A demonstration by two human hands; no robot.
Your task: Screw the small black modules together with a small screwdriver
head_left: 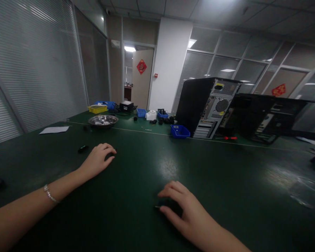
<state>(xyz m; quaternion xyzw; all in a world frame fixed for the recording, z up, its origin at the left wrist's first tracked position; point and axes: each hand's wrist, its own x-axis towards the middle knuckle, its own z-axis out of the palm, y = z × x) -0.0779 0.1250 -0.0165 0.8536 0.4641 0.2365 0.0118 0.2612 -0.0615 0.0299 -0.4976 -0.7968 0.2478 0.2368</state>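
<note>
My left hand (101, 156) rests on the green tabletop (136, 164), its fingers curled toward the thumb around something dark that I cannot make out. Just left of it lies a small black object (83, 149), blurred. Closer to me, my right hand (185, 206) is low over the table, with thumb and fingers bent about a dark thing mostly hidden by the hand. A small shiny tip (156, 207) pokes out beside the thumb. A bracelet (49, 193) circles my left wrist.
Farther back stand a steel bowl (103, 120), a blue bin (180, 131) and a black computer tower (196, 105). A red-handled screwdriver (230, 138) lies right of the tower. White paper (54, 130) is at left, clear plastic (301, 192) at right.
</note>
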